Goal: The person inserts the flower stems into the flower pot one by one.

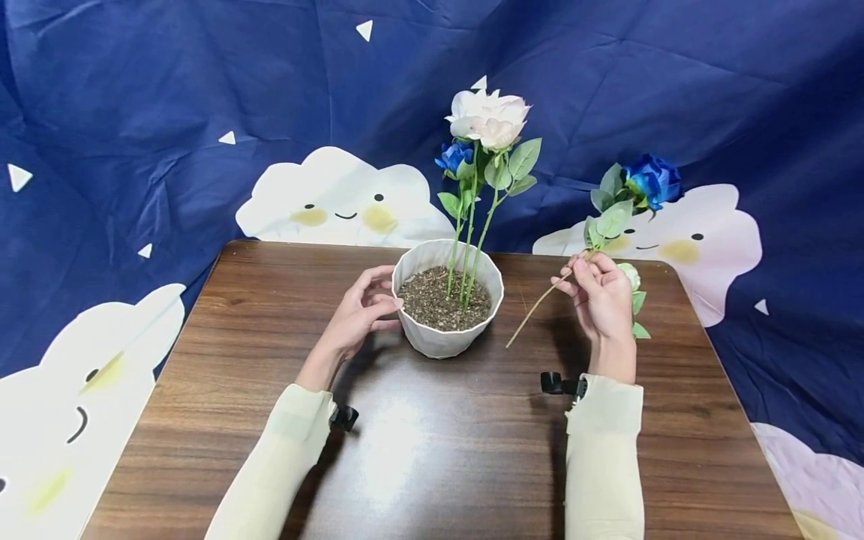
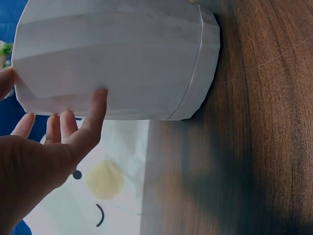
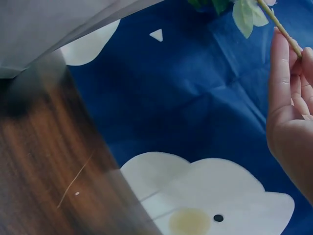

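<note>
A white faceted flower pot (image 1: 439, 343) filled with brown soil (image 1: 432, 304) stands near the table's back edge. Pale pink-white roses (image 1: 489, 118) and a smaller blue rose (image 1: 454, 156) rise from the soil on green stems. My left hand (image 1: 361, 311) rests its fingertips against the pot's left side, thumb at the rim; the left wrist view shows the fingers spread along the pot wall (image 2: 112, 58). Right of the pot, my right hand (image 1: 607, 300) pinches the stem (image 3: 283, 30) of a larger blue rose (image 1: 653, 181) between thumb and fingers. Its bare lower end slants down toward the pot, apart from it.
A pale greenish-white flower (image 1: 631, 276) with leaves lies on the wooden table (image 1: 459, 450), partly hidden behind my right hand. A dark blue cloth (image 1: 202, 75) with white clouds and triangles hangs behind the table. Each wrist carries a small black camera.
</note>
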Demonstrator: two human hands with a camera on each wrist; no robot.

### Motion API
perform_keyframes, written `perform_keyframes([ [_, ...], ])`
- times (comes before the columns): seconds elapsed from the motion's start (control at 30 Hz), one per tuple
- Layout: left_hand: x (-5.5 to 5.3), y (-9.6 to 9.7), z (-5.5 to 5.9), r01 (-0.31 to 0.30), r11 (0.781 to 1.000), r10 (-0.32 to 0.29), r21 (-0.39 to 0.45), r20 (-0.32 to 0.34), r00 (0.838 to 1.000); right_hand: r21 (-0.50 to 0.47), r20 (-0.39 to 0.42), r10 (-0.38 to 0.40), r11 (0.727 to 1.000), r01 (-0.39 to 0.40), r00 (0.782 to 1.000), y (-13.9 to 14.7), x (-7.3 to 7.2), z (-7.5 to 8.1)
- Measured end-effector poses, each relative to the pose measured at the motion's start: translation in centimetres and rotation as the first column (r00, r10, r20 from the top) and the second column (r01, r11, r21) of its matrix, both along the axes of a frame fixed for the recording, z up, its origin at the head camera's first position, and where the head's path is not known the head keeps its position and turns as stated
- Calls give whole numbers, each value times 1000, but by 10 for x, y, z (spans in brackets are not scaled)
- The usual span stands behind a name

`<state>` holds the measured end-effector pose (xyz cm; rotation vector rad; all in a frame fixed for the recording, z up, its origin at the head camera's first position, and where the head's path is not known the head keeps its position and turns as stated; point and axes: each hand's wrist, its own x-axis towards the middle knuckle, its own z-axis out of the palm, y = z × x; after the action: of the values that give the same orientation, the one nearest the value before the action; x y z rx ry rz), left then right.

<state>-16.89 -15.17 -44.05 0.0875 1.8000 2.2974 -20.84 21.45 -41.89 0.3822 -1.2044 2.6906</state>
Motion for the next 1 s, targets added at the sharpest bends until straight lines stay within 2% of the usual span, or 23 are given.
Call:
perform_keyframes([
  [0.2,-1,0,0,-6,1000,6,-2,0,1000,11,-56,0,1000,1,998,-5,-4,14],
  [0.37,-1,-1,0,-5,1000,5,-3,1,1000,8,-72,-24,1000,24,997,-12,-6,26],
  [0.5,-1,-1,0,-4,1000,4,-5,0,1000,-12,-71,-71,997,70,995,-20,-8,36],
  [0.6,-1,-1,0,-3,1000,3,-5,-1,1000,10,-92,-120,993,122,988,-28,-9,42],
  [0.77,-1,-1,0,-1,1000,1,-2,-6,1000,58,-138,-143,987,152,980,-41,-11,45],
  [0.83,0,-1,0,0,1000,0,-3,-7,1000,65,-138,-135,987,145,981,-47,-11,46],
  [1.0,0,-1,0,1,1000,-1,-7,-2,1000,152,-136,-145,975,165,980,-59,-12,45],
])
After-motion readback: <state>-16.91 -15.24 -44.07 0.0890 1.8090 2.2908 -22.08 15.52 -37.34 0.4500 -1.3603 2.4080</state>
